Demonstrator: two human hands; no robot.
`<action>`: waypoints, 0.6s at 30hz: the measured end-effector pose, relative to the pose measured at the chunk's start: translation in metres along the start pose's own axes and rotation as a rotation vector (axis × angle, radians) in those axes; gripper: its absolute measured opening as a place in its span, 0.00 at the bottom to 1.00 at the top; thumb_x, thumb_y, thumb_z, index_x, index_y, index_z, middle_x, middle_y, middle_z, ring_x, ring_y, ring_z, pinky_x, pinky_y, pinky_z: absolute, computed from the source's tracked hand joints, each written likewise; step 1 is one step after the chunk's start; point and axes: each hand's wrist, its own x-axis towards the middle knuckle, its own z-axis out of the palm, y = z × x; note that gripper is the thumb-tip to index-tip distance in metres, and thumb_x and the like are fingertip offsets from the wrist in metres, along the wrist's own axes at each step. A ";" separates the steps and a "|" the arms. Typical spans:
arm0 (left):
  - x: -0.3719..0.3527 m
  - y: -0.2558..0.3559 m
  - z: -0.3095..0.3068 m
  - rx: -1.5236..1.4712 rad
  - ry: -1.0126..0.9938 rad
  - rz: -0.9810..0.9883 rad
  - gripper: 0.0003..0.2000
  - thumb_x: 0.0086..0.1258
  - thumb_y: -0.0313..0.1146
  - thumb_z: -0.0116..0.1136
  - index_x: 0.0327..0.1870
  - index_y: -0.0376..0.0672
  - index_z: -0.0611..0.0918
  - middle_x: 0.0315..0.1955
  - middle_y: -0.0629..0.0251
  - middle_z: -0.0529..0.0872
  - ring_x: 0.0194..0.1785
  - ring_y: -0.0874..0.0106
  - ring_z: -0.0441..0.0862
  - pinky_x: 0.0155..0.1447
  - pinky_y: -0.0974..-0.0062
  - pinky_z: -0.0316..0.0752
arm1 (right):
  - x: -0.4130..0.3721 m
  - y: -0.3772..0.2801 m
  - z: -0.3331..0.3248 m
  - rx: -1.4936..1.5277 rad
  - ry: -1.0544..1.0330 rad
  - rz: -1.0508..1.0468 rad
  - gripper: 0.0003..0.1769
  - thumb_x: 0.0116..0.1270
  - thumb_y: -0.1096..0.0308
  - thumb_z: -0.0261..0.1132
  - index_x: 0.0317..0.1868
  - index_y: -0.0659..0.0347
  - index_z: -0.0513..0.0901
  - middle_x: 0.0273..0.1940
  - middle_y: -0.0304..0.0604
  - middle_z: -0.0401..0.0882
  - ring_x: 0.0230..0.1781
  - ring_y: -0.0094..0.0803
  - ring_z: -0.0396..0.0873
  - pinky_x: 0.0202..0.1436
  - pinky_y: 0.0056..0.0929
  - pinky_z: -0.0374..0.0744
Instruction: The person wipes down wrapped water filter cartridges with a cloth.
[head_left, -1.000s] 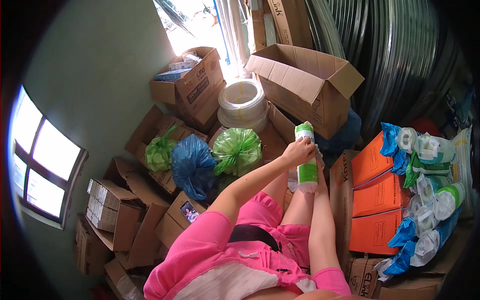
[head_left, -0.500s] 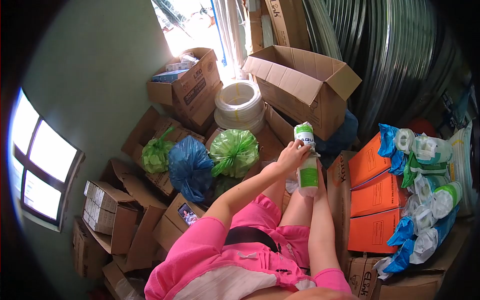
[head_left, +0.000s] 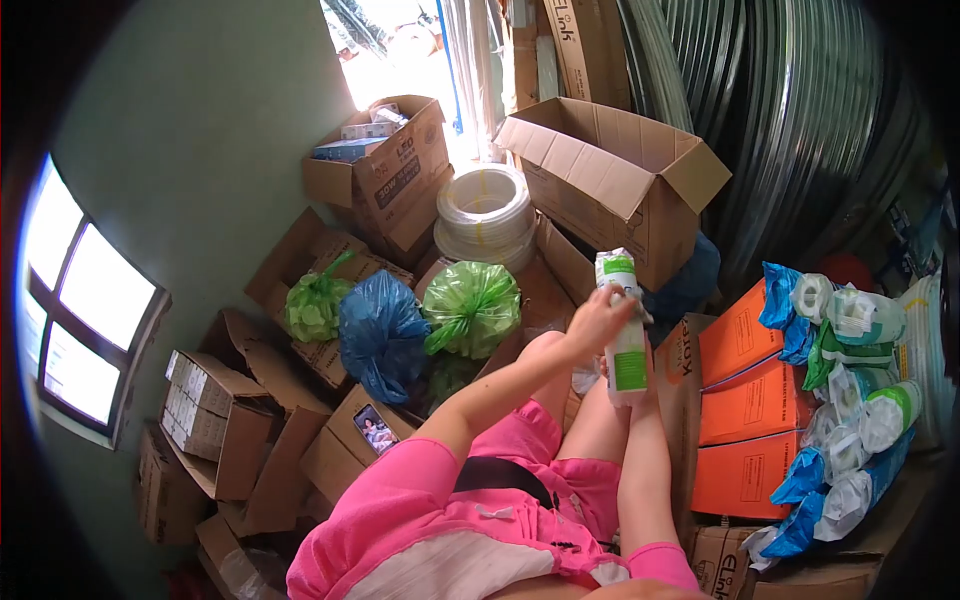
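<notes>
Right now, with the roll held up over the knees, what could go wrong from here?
1. The wrapped roll stands upright, clasped mid-length by the left hand; the right hand at its lower end is mostly hidden. Its wrap could slip and it may drop among the cartons.
2. The heaped rolls lie loose on the orange boxes; a nudge might tip some off.

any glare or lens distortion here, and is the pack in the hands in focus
Head view: heavy fisheye bending with black vignetted corners; the doorway and the window blow out white; the white-and-green pack under the left hand is fairly sharp.
</notes>
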 end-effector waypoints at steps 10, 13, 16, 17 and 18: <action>-0.042 0.001 -0.014 -0.089 -0.264 0.669 0.27 0.63 0.30 0.60 0.67 0.55 0.78 0.49 0.59 0.77 0.49 0.59 0.82 0.49 0.65 0.84 | 0.000 -0.004 -0.006 0.011 -0.001 0.019 0.39 0.77 0.38 0.44 0.70 0.65 0.70 0.61 0.53 0.79 0.58 0.46 0.81 0.62 0.41 0.81; -0.018 -0.005 -0.022 -0.063 -0.249 0.511 0.25 0.63 0.27 0.61 0.65 0.54 0.80 0.48 0.58 0.79 0.51 0.57 0.81 0.49 0.63 0.83 | -0.008 -0.002 -0.006 0.019 0.013 0.060 0.39 0.77 0.37 0.44 0.70 0.65 0.70 0.61 0.53 0.78 0.59 0.46 0.81 0.63 0.41 0.81; 0.009 -0.016 -0.009 -0.046 0.037 0.058 0.19 0.68 0.28 0.60 0.60 0.51 0.82 0.48 0.57 0.80 0.51 0.56 0.81 0.51 0.61 0.81 | -0.016 -0.006 0.004 -0.052 -0.054 0.172 0.40 0.77 0.37 0.44 0.70 0.65 0.70 0.62 0.53 0.78 0.59 0.46 0.81 0.63 0.41 0.80; 0.016 -0.021 -0.004 -0.059 0.104 0.004 0.18 0.69 0.28 0.59 0.60 0.50 0.82 0.48 0.56 0.80 0.51 0.55 0.82 0.52 0.61 0.81 | -0.011 -0.011 0.000 -0.176 -0.142 0.239 0.41 0.75 0.37 0.46 0.71 0.65 0.69 0.63 0.52 0.78 0.62 0.47 0.78 0.67 0.44 0.77; 0.019 -0.024 0.000 -0.067 0.171 -0.047 0.16 0.70 0.28 0.58 0.59 0.48 0.82 0.48 0.55 0.80 0.51 0.54 0.82 0.53 0.61 0.80 | 0.000 -0.013 -0.024 -0.265 -0.136 0.201 0.41 0.75 0.36 0.47 0.72 0.64 0.68 0.64 0.51 0.77 0.63 0.46 0.77 0.68 0.45 0.76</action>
